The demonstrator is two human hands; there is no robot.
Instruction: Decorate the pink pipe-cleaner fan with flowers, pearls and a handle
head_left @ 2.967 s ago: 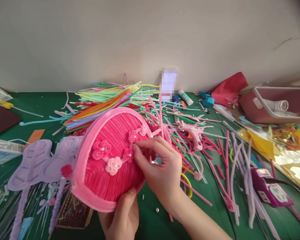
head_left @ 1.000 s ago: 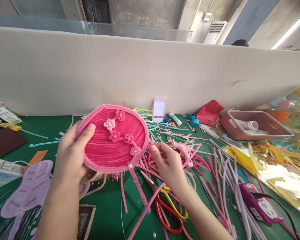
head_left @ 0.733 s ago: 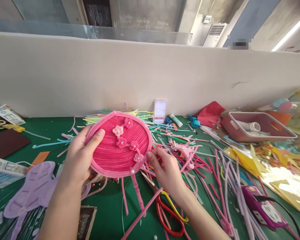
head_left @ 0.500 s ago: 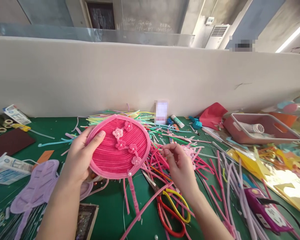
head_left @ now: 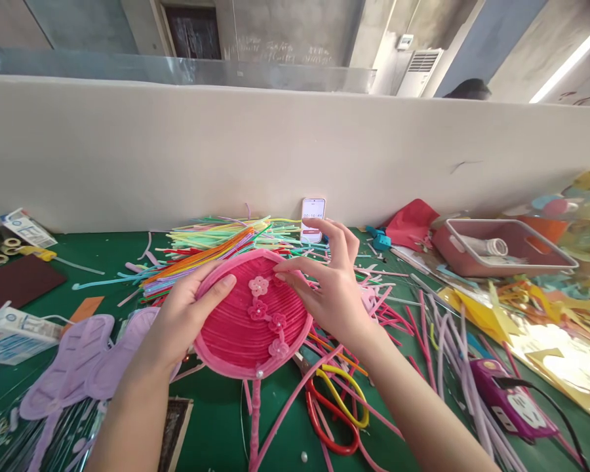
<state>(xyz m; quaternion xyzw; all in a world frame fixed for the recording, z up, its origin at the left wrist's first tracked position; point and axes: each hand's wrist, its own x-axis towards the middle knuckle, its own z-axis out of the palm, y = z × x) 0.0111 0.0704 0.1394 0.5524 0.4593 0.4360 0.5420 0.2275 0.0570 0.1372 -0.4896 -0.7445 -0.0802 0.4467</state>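
My left hand is closed on the left rim of a round pink hand fan, thumb on its front and fingers behind. The fan looks made of fuzzy pipe cleaners, with a paler pink rim, a wrapped handle and a pearl bead where they meet. Small fuzzy flowers with bead centres run down its face. The thumb and forefinger of my right hand pinch at the topmost flower, which they mostly hide; the other fingers are raised. Red and yellow scissors lie below my right forearm.
Pipe cleaners are heaped behind the fan, pink and lilac ones to the right. A phone leans on the white partition. Lilac butterfly-like shapes and a carton lie left. A pink basket and purple power socket stand right.
My right hand has moved up and left from the pink pipe cleaners onto the top of the fan. The fan has shifted right and slightly down with my left hand.
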